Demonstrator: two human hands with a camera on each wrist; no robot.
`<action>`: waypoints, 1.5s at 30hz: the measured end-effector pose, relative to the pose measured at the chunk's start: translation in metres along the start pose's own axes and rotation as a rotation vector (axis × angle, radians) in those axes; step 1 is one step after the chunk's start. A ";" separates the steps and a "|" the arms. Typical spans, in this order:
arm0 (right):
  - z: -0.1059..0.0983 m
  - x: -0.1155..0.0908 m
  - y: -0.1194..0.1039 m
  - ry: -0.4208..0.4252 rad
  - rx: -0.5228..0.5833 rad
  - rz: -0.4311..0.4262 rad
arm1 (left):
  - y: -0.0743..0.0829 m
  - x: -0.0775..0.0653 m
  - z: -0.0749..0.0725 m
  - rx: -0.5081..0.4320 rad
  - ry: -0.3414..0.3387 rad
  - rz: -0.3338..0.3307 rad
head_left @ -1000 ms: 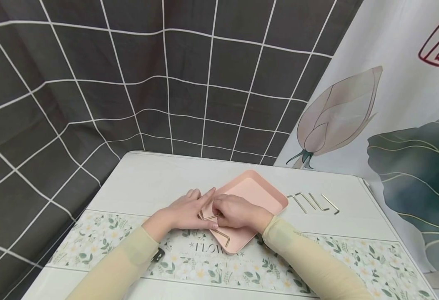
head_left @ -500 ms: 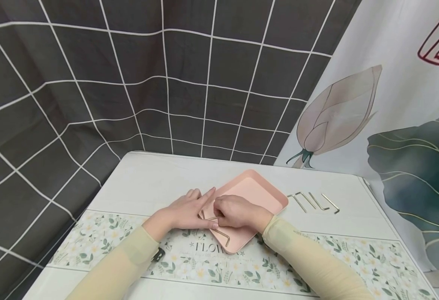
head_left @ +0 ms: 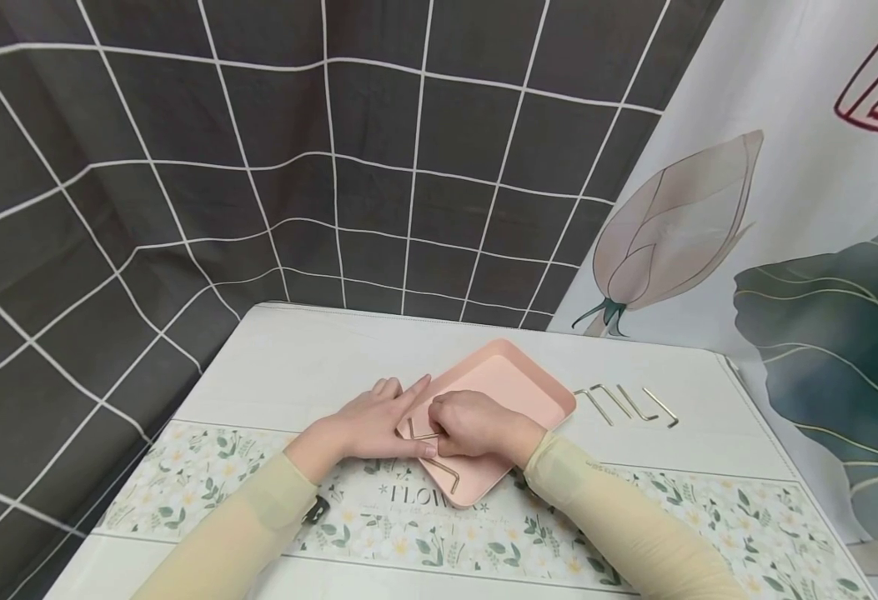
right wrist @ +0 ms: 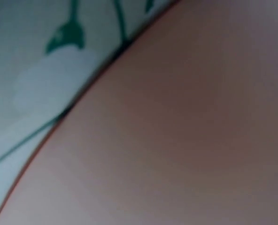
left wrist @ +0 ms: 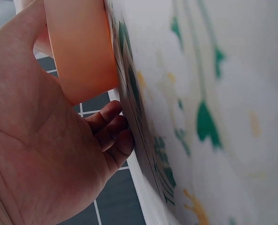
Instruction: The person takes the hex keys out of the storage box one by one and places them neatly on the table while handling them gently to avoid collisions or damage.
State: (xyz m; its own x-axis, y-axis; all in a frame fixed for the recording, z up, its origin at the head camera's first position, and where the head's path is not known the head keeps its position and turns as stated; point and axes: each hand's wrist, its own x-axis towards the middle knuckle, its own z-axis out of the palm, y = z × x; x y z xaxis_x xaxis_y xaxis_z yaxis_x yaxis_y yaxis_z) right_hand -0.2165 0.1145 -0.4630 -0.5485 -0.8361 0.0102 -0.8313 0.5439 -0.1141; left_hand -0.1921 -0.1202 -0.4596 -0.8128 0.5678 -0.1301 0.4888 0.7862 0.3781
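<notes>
My right hand (head_left: 476,423) pinches one end of a brass-coloured L-shaped hex key (head_left: 425,436) low over the pink rectangular tray (head_left: 514,382). The bent end of that key points to the left corner of the tray, and its other end is hidden in my curled fingers. My left hand (head_left: 378,421) straddles this corner with thumb and index finger stretched along the rim. In the left wrist view the tray wall (left wrist: 85,51) sits against that hand, its remaining fingers loosely bent near the tabletop. A second hex key (head_left: 446,472) lies in the tray near my left thumb.
Several more L-shaped hex keys (head_left: 624,402) lie in a row on the white table right of the tray. A floral printed band (head_left: 378,533) crosses the table. Behind hangs a dark curtain with a white grid (head_left: 378,192). The right wrist view is mostly a blurred pinkish surface.
The hex key in my right hand has shifted slightly to the right and its bent end has come away from the tray's left corner. My left hand and the tray stay put.
</notes>
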 end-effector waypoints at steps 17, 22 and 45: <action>0.001 -0.001 0.002 0.000 -0.038 -0.015 | -0.002 0.001 0.003 0.011 0.008 -0.009; 0.001 -0.003 0.002 0.000 -0.033 -0.008 | -0.001 0.001 0.003 0.016 0.009 -0.009; -0.008 -0.022 0.010 0.077 0.029 0.041 | 0.001 0.001 0.001 0.028 0.003 -0.005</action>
State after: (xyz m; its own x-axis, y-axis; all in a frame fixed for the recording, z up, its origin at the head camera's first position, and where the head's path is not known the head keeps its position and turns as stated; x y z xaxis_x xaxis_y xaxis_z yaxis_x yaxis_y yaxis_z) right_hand -0.2137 0.1386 -0.4564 -0.5883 -0.8045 0.0814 -0.8057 0.5745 -0.1442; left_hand -0.1918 -0.1183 -0.4600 -0.8163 0.5630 -0.1292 0.4931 0.7957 0.3518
